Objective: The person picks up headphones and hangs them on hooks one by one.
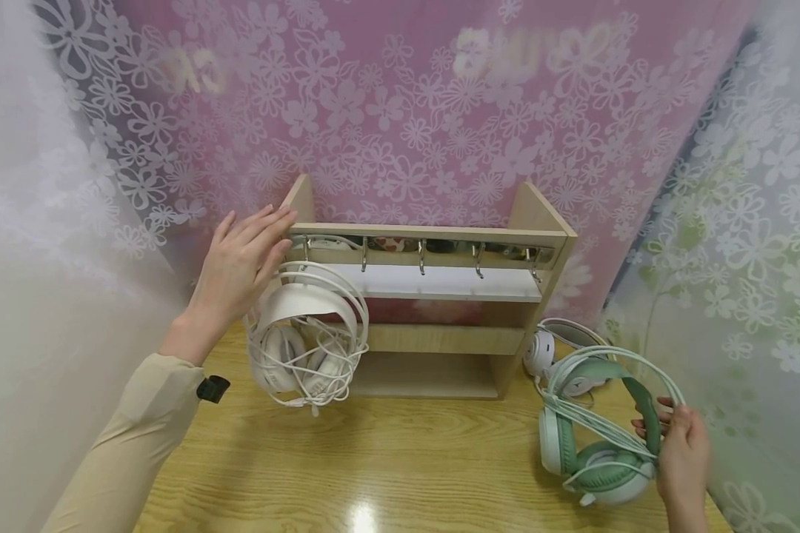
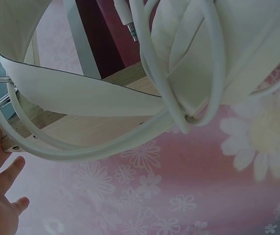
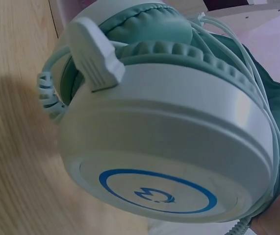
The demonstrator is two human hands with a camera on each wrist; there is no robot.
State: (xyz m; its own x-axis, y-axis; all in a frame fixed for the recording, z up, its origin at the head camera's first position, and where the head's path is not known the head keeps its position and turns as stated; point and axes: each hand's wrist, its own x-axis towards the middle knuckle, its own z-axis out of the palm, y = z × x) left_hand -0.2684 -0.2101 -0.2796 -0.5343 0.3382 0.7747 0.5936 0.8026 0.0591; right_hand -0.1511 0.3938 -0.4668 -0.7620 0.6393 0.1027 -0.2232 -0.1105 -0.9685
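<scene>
A white headset (image 1: 309,311) with its cable wound about it hangs from the leftmost hook of a small wooden rack (image 1: 440,339). My left hand (image 1: 245,255) rests on the rack's upper left corner with straight fingers, just above that headset. The same white headset (image 2: 95,95) fills much of the left wrist view. At the right, my right hand (image 1: 683,451) grips a green and white headset (image 1: 607,474) by its headband and cable. One of its ear cups (image 3: 169,147), with a blue ring and logo, faces the right wrist camera.
Another white headset (image 1: 540,354) lies on the wooden table (image 1: 400,463) beside the rack's right side. Several metal hooks (image 1: 422,259) line the rack's top bar. Flowered curtains (image 1: 400,111) hang behind and at the right. A white wall (image 1: 53,296) stands at the left.
</scene>
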